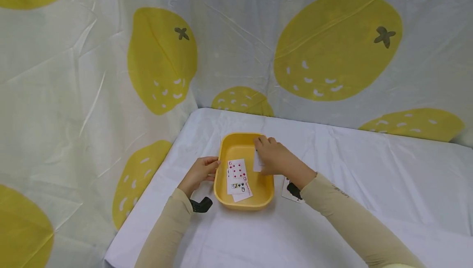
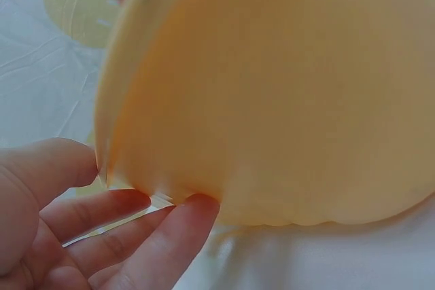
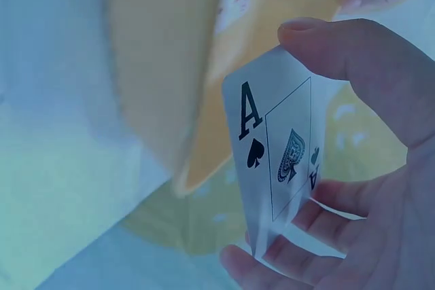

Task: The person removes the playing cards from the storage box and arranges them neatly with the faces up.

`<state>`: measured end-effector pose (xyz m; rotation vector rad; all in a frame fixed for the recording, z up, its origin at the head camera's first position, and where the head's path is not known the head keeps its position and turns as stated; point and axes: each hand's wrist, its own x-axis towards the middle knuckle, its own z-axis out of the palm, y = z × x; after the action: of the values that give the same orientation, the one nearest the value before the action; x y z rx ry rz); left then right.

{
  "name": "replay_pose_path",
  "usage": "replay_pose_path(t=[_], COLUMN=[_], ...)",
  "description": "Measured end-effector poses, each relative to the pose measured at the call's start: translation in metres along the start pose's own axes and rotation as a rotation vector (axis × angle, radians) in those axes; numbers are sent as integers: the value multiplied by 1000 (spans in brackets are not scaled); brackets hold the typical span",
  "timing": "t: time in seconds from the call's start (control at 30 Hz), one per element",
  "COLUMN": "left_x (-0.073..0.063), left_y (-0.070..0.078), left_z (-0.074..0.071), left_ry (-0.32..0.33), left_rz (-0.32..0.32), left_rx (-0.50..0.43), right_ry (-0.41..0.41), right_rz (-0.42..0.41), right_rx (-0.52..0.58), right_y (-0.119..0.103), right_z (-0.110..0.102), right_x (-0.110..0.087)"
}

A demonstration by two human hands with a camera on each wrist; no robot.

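Note:
A yellow plastic tray [image 1: 239, 152] stands on the white-covered table. My left hand [image 1: 199, 174] grips its left side, with the thumb at the rim and the fingertips [image 2: 200, 208] against the outer wall. Over the tray's right side, my right hand [image 1: 271, 156] holds an ace of spades playing card [image 3: 275, 151] between thumb and fingers, tilted upright. Inside the tray lie overlapping playing cards: a six of diamonds [image 1: 237, 170] on top, with parts of others showing below it. What those lower cards are is hard to tell.
Right of the tray, more playing card [image 1: 290, 194] surface shows on the table, partly hidden beneath the right wrist and its black strap mount [image 1: 294, 191]. Another black mount [image 1: 201, 205] sits at the left wrist. Lemon-printed cloth [image 1: 236, 46] walls the back and left.

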<state>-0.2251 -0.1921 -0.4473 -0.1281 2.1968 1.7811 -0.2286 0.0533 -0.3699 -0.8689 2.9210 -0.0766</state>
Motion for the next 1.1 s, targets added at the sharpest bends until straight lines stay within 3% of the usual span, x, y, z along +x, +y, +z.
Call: replay_pose_path(t=[0.4,0.73,0.9,1.1], left_x=[1,1,1,4], left_y=[0,-1,-3,-4], left_z=[-1,-1,-2,-2], left_ry=[7,-9,-18,-22], left_rz=[-9,9,30,12], left_rx=[9,-11,-28,-13], right_ry=[-9,-42,-126,-194], right_rz=[90,193,231,256], right_rx=[20,12,73,131], right_y=[69,114,123,126], right_z=[7,39,58,69], right_x=[-76,-142,-159,-162])
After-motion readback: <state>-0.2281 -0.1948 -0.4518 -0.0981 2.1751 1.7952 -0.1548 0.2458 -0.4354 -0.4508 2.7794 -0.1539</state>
